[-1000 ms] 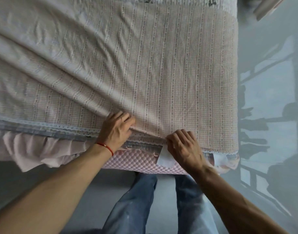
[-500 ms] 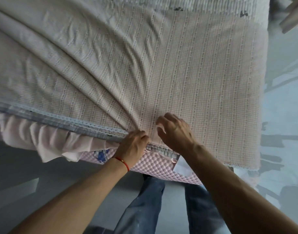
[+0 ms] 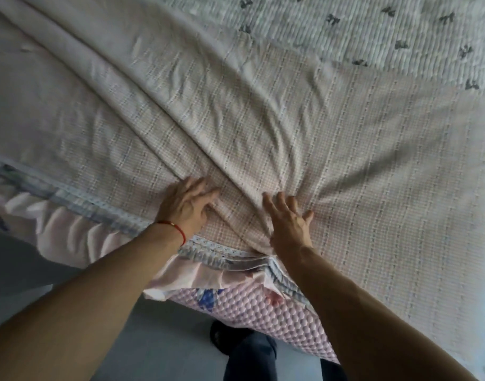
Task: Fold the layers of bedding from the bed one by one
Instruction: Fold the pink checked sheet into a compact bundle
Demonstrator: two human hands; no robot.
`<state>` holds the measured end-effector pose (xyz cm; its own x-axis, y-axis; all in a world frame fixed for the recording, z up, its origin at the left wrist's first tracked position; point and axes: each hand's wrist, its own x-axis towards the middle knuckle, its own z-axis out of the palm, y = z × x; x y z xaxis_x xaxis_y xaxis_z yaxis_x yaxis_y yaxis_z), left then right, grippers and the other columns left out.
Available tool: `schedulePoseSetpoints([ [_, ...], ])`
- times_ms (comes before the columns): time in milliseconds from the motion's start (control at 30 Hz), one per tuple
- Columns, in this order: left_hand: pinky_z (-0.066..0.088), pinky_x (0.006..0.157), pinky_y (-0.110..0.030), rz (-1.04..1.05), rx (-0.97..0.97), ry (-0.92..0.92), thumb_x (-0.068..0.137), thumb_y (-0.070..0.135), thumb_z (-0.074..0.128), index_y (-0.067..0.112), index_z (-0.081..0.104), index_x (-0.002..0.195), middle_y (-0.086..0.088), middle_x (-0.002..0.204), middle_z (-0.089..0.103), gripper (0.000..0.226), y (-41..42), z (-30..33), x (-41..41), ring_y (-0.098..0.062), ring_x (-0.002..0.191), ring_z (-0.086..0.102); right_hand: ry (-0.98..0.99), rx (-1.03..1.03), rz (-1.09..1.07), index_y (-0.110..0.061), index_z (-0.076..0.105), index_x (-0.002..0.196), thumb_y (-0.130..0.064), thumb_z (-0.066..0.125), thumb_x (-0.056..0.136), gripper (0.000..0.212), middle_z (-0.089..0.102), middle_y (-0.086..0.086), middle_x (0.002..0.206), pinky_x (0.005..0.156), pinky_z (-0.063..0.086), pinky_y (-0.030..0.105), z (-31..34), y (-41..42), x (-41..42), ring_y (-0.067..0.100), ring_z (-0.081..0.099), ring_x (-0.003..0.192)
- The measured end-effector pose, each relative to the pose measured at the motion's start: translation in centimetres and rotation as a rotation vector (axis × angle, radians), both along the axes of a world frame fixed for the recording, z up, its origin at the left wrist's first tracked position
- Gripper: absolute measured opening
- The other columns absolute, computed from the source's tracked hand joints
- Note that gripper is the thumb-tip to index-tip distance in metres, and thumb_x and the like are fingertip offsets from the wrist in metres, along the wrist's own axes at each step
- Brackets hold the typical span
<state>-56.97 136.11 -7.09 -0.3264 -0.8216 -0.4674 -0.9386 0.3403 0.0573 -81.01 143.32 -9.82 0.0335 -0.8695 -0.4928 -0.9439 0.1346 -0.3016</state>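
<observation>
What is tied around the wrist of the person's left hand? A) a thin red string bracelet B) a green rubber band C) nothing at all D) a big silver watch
A: a thin red string bracelet circles the wrist just behind the left hand, which lies with fingers spread on the pale checked woven bedspread.

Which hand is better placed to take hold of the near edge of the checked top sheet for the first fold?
Probably the left hand. It lies flat on the checked top sheet close to its lace-trimmed near edge, which shows beside its wrist. The right hand is spread flat over bunched cloth, a little further in.
</observation>
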Motion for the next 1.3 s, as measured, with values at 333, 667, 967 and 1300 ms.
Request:
schedulePoseSetpoints([
  [333,0.030,0.117,-0.058,-0.142,0.453,-0.202,0.101,0.014,0.044,0.049,0.006,0.156,0.003,0.169,-0.007,0.075,-4.8,0.1,-0.5,-0.032,0.155,-0.004,0.131,0.017,-0.033,-0.022,0.016,0.163,-0.015,0.053,0.101,0.073,0.019,0.013,0.165,0.109,0.020,0.080,-0.2,-0.7,1.7,0.035,0.017,0.151],
  [667,0.026,0.121,-0.041,-0.406,0.765,-0.476,0.103,0.015,0.038,0.041,-0.006,0.158,-0.007,0.168,-0.004,0.076,-9.4,2.9,-2.8,-0.032,0.153,0.014,0.229,0.032,-0.114,-0.019,0.032,0.157,-0.011,0.081,0.083,0.089,0.036,0.013,0.157,0.101,0.027,0.085,-0.6,-1.1,2.9,0.038,0.032,0.145],
  [967,-0.008,0.122,-0.051,-0.318,0.772,-0.079,0.086,0.023,0.059,0.043,-0.022,0.154,0.008,0.158,-0.039,0.107,-6.5,1.4,2.7,-0.024,0.146,-0.035,0.228,0.002,-0.255,-0.024,0.034,0.155,0.001,0.066,0.088,0.079,0.031,0.004,0.160,0.106,0.015,0.084,0.0,-1.2,4.4,0.028,0.020,0.151],
  [1300,0.060,0.068,-0.037,1.189,0.617,0.895,0.098,0.009,0.057,0.010,0.060,0.091,-0.009,0.080,0.065,0.008,-10.6,0.4,12.4,-0.018,0.069,0.070,0.085,-0.422,-0.873,-0.021,0.069,0.121,-0.017,0.069,0.087,0.035,0.068,0.000,0.130,0.100,0.048,0.041,5.6,-0.5,13.4,0.022,0.056,0.124],
])
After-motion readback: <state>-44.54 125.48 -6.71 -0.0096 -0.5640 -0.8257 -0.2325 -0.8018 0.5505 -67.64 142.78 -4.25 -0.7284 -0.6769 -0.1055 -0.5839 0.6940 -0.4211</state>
